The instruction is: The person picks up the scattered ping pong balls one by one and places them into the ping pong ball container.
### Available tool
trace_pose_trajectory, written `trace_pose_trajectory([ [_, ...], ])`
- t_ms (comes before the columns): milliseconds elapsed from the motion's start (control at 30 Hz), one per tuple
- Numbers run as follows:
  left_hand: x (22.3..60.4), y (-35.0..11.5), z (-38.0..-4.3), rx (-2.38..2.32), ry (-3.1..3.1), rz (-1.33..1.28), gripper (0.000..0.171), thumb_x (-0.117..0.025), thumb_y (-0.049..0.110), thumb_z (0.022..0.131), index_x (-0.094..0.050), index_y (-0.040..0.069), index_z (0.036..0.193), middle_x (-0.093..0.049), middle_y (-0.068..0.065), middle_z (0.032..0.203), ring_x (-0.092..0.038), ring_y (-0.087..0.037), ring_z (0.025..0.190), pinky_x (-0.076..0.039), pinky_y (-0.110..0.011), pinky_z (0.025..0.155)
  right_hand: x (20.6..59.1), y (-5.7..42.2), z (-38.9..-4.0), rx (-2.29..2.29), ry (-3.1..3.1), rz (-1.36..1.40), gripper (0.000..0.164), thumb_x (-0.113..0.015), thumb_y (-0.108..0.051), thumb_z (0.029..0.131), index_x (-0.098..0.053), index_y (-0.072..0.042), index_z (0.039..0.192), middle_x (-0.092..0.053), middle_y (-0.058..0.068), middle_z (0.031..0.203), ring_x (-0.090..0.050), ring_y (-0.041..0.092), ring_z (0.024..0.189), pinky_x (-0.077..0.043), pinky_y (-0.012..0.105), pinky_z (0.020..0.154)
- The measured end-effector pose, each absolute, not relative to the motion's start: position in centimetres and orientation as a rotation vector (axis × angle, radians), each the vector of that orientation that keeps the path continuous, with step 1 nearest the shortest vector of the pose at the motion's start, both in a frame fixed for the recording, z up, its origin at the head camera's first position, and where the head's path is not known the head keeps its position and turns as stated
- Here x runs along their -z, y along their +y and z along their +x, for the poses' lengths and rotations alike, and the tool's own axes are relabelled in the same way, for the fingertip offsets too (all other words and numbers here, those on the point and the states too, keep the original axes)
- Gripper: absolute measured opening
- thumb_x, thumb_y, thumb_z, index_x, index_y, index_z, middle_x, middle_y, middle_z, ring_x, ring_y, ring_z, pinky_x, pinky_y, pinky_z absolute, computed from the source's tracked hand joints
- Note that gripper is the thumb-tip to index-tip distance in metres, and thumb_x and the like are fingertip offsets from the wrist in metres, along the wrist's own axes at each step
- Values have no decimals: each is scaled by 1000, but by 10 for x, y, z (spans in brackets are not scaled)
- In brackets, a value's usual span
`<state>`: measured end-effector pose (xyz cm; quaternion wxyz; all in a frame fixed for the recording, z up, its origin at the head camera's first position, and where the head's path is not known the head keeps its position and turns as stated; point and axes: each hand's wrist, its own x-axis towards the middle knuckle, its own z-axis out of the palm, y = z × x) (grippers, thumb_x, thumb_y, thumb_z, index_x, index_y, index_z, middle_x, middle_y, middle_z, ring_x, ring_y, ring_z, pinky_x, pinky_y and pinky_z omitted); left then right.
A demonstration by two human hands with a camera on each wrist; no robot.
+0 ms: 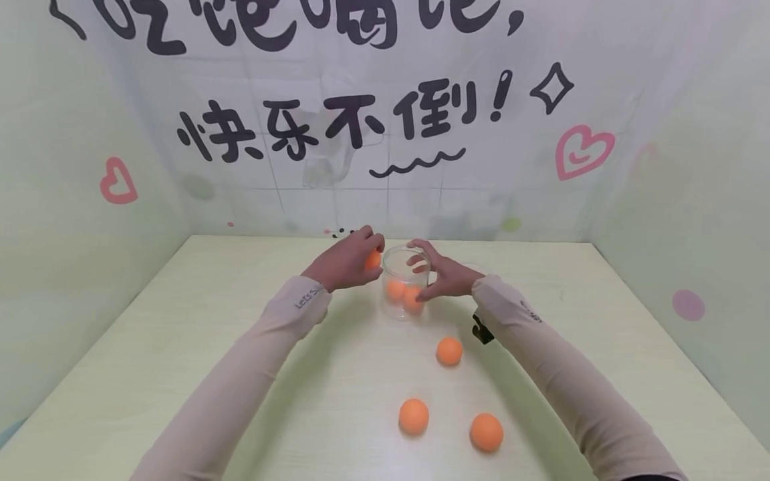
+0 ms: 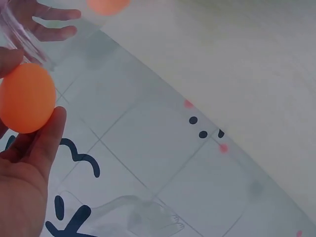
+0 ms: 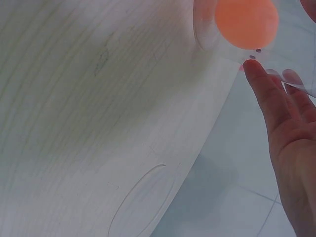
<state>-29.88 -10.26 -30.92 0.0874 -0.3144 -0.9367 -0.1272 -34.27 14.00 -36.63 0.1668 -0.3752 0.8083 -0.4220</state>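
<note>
Left hand: thumb and fingers of the left hand (image 1: pixel 351 259) pinch one ball, the grip closed to that ball's width.
Held ball: one smooth, matt orange ball (image 2: pixel 28 98), between the fingertips, just beside the jar's rim.
Right hand: fingers of the right hand (image 1: pixel 448 274) curve widely round the jar, thumb on the near side, holding it.
Jar: one clear, smooth-walled cylinder (image 1: pixel 394 311) with a round open mouth, upright between the two hands; whether glass or plastic, I cannot tell.
Balls in jar: two orange balls (image 1: pixel 395 289), low inside, seen through the wall beside the right thumb.
Loose balls: three round orange balls (image 1: pixel 449 351), apart from each other on the near side of both grips, the farthest of them nearest the jar.
Ball count: six in all.
Disc: one flat, clear round disc (image 3: pixel 143 202), on the table beside the right hand.
Table: pale top (image 1: pixel 337 414) with fine wood-like grain, beneath both grips.
Sleeves: two light sleeves (image 1: pixel 240 394), lettered at the cuffs, behind the hands.
</note>
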Motion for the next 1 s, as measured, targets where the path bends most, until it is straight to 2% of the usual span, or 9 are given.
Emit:
trace_pose_trajectory([
  [200,303,-89,-301,349,-2700,-974,21,-63,8,79,-57,2,98,-49,-10,87,-48,-21,71,-44,-31,65,366,140,-342,1209,2295,-1054,97,-75,-2,77,-9,-15,145,-37,26,141,-43,42,129,-43,53,97],
  [433,300,-71,-303,324,-2710,-991,23,-65,11,81,-58,3,101,-50,-10,90,-49,-21,74,-46,-31,67,366,140,-340,1194,2311,-1055,97,-75,-2,77,-8,-15,146,-36,27,142,-42,42,130,-41,51,101],
  [600,304,-56,-305,348,-2688,-1041,20,-66,11,82,-59,3,99,-49,-9,87,-50,-20,73,-45,-28,66,367,142,-340,1176,2346,-1046,99,-76,-6,78,-7,-18,147,-29,18,149,-42,39,131,-48,45,93],
  [667,307,-51,-308,363,-2687,-1058,19,-67,12,83,-59,3,98,-49,-9,86,-50,-20,72,-44,-28,66,368,143,-339,1160,2375,-1021,100,-76,-6,78,-6,-19,148,-25,15,152,-42,38,130,-50,44,90],
  [833,314,-44,-315,406,-2765,-1021,27,-69,24,85,-57,4,100,-49,-8,89,-50,-18,75,-44,-27,68,367,143,-338,1100,2435,-964,102,-76,-9,78,-3,-19,149,-23,13,154,-47,35,126,-46,48,95],
  [1000,315,-43,-321,444,-2846,-950,31,-70,29,85,-58,5,102,-51,-8,94,-53,-18,80,-46,-27,72,365,141,-340,1075,2452,-962,103,-77,-12,78,-3,-19,150,-23,13,154,-48,33,125,-43,49,98],
])
